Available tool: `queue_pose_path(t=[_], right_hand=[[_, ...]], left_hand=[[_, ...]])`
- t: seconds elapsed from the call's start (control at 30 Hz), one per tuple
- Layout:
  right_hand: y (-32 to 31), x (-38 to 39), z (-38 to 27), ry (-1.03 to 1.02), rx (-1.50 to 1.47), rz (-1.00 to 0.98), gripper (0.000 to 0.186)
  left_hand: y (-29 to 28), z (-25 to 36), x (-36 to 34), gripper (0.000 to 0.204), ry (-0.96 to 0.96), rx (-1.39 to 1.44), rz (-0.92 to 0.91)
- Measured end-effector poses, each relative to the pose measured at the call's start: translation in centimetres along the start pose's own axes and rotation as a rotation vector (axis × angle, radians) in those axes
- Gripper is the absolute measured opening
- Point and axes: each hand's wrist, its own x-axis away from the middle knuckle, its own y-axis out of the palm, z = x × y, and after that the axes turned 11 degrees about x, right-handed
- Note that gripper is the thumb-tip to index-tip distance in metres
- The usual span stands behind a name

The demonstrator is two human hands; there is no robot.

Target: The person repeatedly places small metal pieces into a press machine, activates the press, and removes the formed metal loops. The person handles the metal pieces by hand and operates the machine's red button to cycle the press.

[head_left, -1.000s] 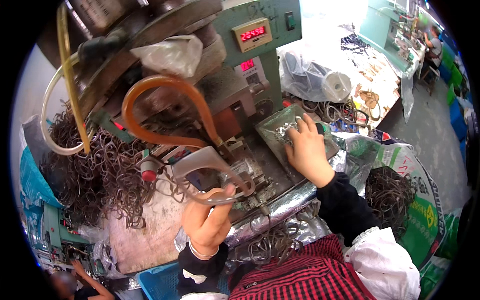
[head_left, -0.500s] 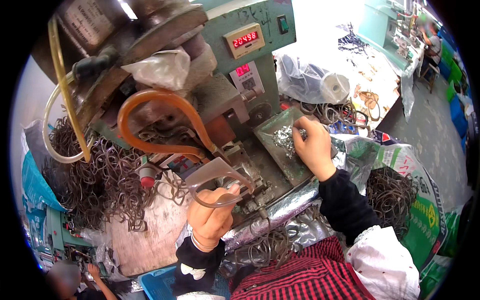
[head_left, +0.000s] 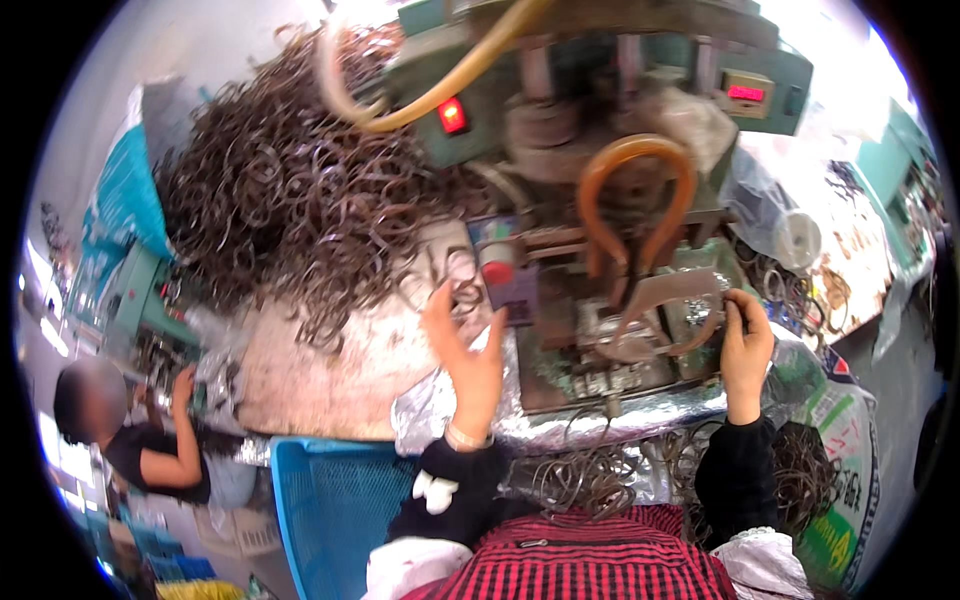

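A wide, brownish translucent curved plastic band, shaped like a hair headband, is over the metal fixture of the press. My right hand has its thumb and fingers closed at the band's right end. To the left, my left hand is raised over the board with thumb and forefinger spread and nothing between them. Its fingertips point toward loose brown curved bands and a red push button. The tray of shiny bits is partly hidden behind the band.
A big pile of brown curved bands covers the table's back left. An orange bent loop rises over the fixture beneath the green press. A blue basket stands front left. Another person sits at far left.
My left hand has let go of the curved band and moved left, opening. My right hand has left the tray of bits and now has the band. The view has swung left.
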Motion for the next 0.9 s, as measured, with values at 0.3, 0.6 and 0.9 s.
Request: queue_pose_path(t=[0.3,0.6,0.9], right_hand=[[2.0,-1.1,-2.9,0.087,-0.267,-0.158,0.01],[2.6,-0.6,-1.6,0.165,-0.256,-0.112,0.015],[-2.3,0.3,-8.1,-0.109,-0.264,-0.235,0.012]], left_hand=[[-3.2,-3.4,-8.3,0.053,-0.036,-0.002,-0.242],[-6.2,-15.0,-7.8,0.034,-0.07,-1.065,-0.3],[-13.6,-10.9,-6.2,0.021,-0.439,-1.013,-0.571]])
